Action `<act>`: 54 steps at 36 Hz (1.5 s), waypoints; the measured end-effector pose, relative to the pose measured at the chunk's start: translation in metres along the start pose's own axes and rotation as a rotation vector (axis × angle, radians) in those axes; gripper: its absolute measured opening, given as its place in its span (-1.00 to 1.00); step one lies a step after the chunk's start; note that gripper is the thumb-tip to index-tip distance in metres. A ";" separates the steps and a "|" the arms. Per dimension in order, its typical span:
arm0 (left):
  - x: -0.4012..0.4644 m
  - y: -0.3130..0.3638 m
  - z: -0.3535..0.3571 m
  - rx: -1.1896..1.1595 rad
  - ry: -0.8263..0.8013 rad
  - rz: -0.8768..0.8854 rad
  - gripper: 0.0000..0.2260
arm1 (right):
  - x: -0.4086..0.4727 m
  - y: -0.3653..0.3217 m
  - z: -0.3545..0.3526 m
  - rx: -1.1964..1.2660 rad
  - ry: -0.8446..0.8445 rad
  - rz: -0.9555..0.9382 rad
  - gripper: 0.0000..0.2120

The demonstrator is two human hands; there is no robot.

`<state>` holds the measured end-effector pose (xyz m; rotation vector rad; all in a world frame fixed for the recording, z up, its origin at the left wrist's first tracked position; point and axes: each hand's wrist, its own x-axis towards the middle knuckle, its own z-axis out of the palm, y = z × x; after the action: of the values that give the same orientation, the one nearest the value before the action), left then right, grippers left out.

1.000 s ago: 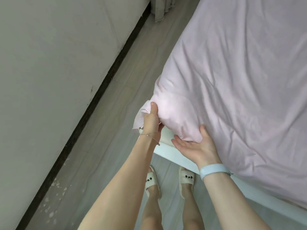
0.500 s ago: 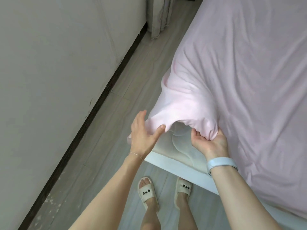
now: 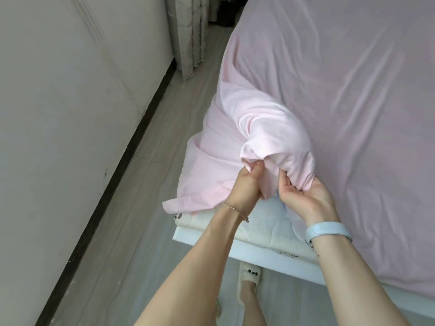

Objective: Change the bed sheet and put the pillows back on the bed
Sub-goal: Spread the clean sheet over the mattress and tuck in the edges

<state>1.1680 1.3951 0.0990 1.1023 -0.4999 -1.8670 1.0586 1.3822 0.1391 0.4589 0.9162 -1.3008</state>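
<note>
Both hands bunch the pink sheet's corner at the near-left corner of the bed.

Left of the bed, the wall [image 3: 70,137] leaves only a narrow strip of floor [image 3: 131,231] that runs up to a curtain [image 3: 188,36], so there is little room to step or swing fabric on that side. At the bed's corner, the left hand [image 3: 244,189] has its fingers curled round a fold of the pink sheet [image 3: 341,102], and the right hand [image 3: 303,198] pinches the bunched corner beside it. Below them the mattress [image 3: 263,234] corner lies bare on the white bed frame [image 3: 270,257]. The sheet looks spread but this corner is not yet tucked; no pillows are in view.
</note>
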 end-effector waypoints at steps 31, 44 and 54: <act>-0.006 0.023 -0.012 0.031 0.234 -0.042 -0.94 | 0.016 0.105 -0.096 0.086 0.027 0.477 -0.56; -0.006 0.056 0.008 0.066 0.171 0.044 -0.78 | 0.061 0.036 -0.078 0.511 0.180 0.112 -0.75; 0.004 0.074 0.038 -0.048 0.140 0.136 -0.80 | 0.005 -0.024 -0.077 0.013 0.143 -0.490 -0.72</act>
<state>1.1710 1.3494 0.1684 1.1290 -0.4363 -1.6631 1.0113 1.4309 0.0948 0.3507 1.1877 -1.7339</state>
